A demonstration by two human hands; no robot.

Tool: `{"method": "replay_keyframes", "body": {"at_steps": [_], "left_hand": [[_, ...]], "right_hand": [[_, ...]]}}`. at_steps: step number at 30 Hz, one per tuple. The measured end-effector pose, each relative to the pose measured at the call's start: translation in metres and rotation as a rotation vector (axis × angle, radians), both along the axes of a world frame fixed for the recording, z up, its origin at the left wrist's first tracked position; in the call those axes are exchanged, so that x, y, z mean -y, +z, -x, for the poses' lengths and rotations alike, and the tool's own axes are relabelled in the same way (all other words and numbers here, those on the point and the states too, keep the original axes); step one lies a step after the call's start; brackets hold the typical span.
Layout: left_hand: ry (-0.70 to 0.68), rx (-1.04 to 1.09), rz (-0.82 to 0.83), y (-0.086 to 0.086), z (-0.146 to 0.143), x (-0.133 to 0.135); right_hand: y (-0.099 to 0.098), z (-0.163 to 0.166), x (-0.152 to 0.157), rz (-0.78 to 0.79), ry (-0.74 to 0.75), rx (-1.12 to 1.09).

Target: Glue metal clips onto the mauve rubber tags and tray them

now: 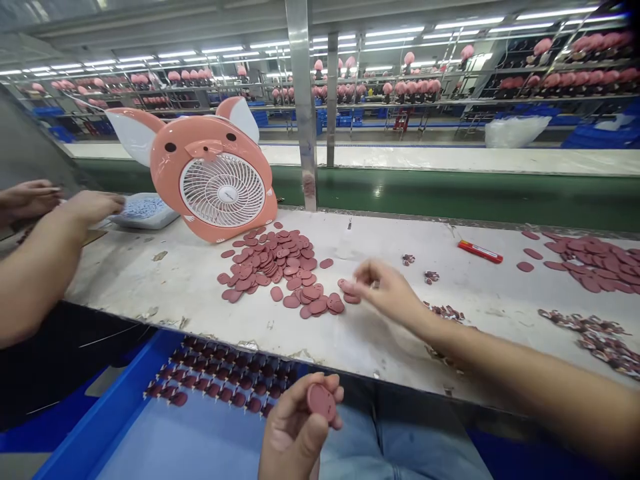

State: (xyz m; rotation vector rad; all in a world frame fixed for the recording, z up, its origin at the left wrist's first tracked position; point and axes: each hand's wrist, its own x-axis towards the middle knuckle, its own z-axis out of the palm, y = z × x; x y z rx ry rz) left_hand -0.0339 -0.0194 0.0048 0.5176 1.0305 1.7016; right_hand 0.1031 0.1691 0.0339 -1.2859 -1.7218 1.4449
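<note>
Low in front, my left hand (pixel 300 430) is closed, pinching a dark-red oval disc (pixel 321 401) between thumb and fingers. The disc has small marks near one edge. My right hand (pixel 387 290) reaches over the white table with curled fingers; its fingertips are on a similar oval disc (pixel 343 284) at the right edge of a loose pile of discs (pixel 273 263). The grip of those fingertips is partly hidden. Small clusters of brown-and-white parts (pixel 445 311) lie beside my right forearm.
A pink animal-shaped fan (pixel 213 173) stands behind the pile. A red cutter (pixel 480 251), more discs (pixel 595 260) and small parts (pixel 590 333) lie to the right. Below left, a blue tray (pixel 145 443) holds rows of pieces. A co-worker's hands (pixel 93 207) are near a white container (pixel 147 212).
</note>
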Motion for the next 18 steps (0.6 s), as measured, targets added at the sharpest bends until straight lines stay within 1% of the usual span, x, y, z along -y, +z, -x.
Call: {"method": "replay_keyframes", "body": {"at_steps": [2, 4, 6, 9, 11, 13, 16, 18], "left_hand": [[-0.007, 0.116, 0.055, 0.002, 0.001, 0.002], [-0.025, 0.197, 0.095, 0.004, 0.002, 0.002], [-0.041, 0.254, 0.130, 0.004, 0.001, 0.002], [-0.058, 0.327, 0.180, 0.002, 0.002, 0.002], [-0.076, 0.375, 0.198, 0.000, 0.004, 0.003], [-0.088, 0.415, 0.209, -0.001, 0.005, 0.004], [-0.096, 0.456, 0.234, -0.001, 0.005, 0.003], [-0.110, 0.469, 0.247, 0.000, 0.002, 0.000]], "right_hand": [[-0.005, 0.001, -0.043, -0.150, -0.171, 0.118], [-0.011, 0.007, -0.076, -0.233, -0.238, 0.223], [-0.016, 0.016, -0.096, -0.290, -0.217, 0.292], [-0.015, 0.024, -0.102, -0.344, -0.136, 0.336], [-0.006, 0.021, -0.093, -0.348, -0.104, 0.351], [0.008, 0.008, -0.072, -0.336, -0.077, 0.372], [0.029, -0.027, -0.023, -0.347, 0.003, 0.403], [0.037, -0.053, 0.017, -0.351, 0.075, 0.409]]}}
